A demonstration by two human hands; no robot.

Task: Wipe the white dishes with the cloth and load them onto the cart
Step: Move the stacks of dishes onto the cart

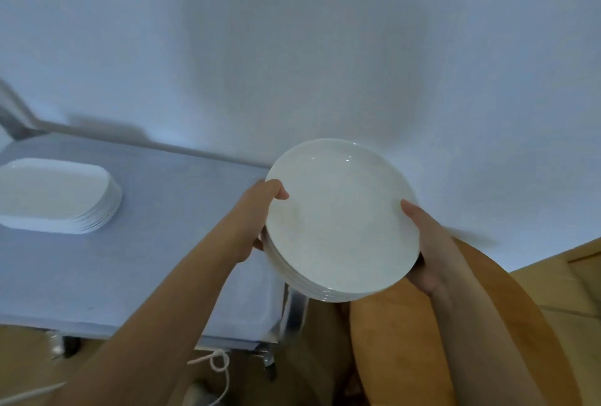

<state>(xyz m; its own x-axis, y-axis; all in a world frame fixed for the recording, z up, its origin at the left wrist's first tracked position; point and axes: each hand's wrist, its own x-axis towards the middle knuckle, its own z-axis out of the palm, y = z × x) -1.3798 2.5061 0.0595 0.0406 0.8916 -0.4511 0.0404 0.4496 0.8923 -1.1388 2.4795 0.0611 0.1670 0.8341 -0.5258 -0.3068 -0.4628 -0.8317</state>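
dining service area | cart point(156, 243) | stacked white dishes point(58, 197) | wood floor point(553, 288)

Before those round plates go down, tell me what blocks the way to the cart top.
Nothing visible does. Both hands, left hand and right hand, hold the stack of round plates beside the cart top. The stack of oblong dishes sits at its far left.

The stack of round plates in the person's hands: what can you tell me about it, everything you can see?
The stack of round plates is plain glossy white, ceramic by the look, with several rims showing at its lower edge. It is held in the air, tilted toward the camera, beside the cart. The left hand grips its left rim, thumb on top; the right hand holds the right rim, fingers underneath.
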